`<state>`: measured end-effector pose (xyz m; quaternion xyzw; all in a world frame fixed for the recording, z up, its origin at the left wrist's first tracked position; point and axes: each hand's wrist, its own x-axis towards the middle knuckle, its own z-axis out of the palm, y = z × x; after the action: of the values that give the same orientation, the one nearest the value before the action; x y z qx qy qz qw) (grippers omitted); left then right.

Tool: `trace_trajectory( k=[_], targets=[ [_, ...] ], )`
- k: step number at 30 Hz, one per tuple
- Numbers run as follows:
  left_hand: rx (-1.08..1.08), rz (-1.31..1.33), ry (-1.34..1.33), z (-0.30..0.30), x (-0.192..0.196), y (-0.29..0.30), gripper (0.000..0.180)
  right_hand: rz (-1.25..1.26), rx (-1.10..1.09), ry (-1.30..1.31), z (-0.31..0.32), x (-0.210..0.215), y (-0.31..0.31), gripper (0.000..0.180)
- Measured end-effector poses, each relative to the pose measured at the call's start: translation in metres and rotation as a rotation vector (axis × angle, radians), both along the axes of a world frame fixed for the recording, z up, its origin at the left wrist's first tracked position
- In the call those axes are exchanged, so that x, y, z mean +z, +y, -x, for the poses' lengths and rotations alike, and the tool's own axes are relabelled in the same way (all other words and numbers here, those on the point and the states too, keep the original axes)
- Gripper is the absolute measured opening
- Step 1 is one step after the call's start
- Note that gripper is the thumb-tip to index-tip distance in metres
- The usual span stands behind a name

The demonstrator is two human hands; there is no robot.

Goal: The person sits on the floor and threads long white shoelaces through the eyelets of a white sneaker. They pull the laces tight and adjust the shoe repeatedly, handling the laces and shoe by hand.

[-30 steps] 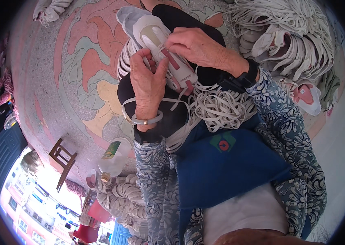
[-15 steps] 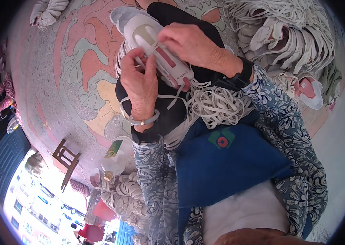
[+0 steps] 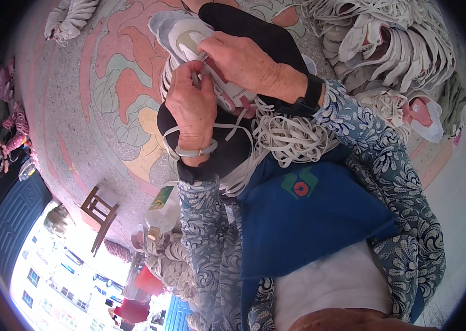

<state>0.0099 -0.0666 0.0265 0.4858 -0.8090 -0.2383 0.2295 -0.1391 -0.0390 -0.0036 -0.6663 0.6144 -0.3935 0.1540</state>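
A white and grey shoe upper (image 3: 233, 91) with a dark pink strip down its middle lies over my lap on dark cloth. My left hand (image 3: 191, 105) is closed at its near-left edge, thumb and forefinger pinched on it by the lace holes. From the other side, my right hand (image 3: 247, 63) bends over the upper, fingertips pinched on a thin pale shoelace, mostly hidden behind the fingers. Loose lace (image 3: 233, 126) hangs below my left hand. A tangled heap of pale laces (image 3: 293, 135) rests on my lap, against the blue apron (image 3: 310, 220).
More shoe uppers (image 3: 404, 60) and laces are piled at the right. A small wooden stool (image 3: 99, 212) and a clear plastic bottle (image 3: 162, 212) stand on the patterned floor (image 3: 67, 121) at the left. Another stack of uppers (image 3: 172, 265) sits beside my left arm.
My right hand has moved left and slightly down over the upper, closer to my left hand, covering more of the pink strip. The view has shifted slightly.
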Motion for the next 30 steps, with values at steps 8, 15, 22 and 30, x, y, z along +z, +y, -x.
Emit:
trace_trajectory(
  k=[8, 15, 22, 30],
  targets=[
    [0.017, -0.121, 0.057, 0.003, -0.014, -0.005, 0.018, -0.040, -0.063, -0.144, -0.004, -0.002, -0.004, 0.011],
    [0.016, -0.127, 0.081, -0.001, -0.029, -0.022, 0.012, -0.085, -0.044, -0.262, -0.003, -0.013, -0.008, 0.009],
    [-0.122, -0.025, 0.067, 0.005, -0.034, -0.029, 0.016, -0.125, -0.078, -0.258, 0.001, -0.013, -0.009, 0.010],
    [-0.200, 0.103, 0.038, 0.012, -0.031, -0.030, 0.017, -0.145, -0.073, -0.204, 0.005, -0.004, -0.007, 0.010]
  ],
)
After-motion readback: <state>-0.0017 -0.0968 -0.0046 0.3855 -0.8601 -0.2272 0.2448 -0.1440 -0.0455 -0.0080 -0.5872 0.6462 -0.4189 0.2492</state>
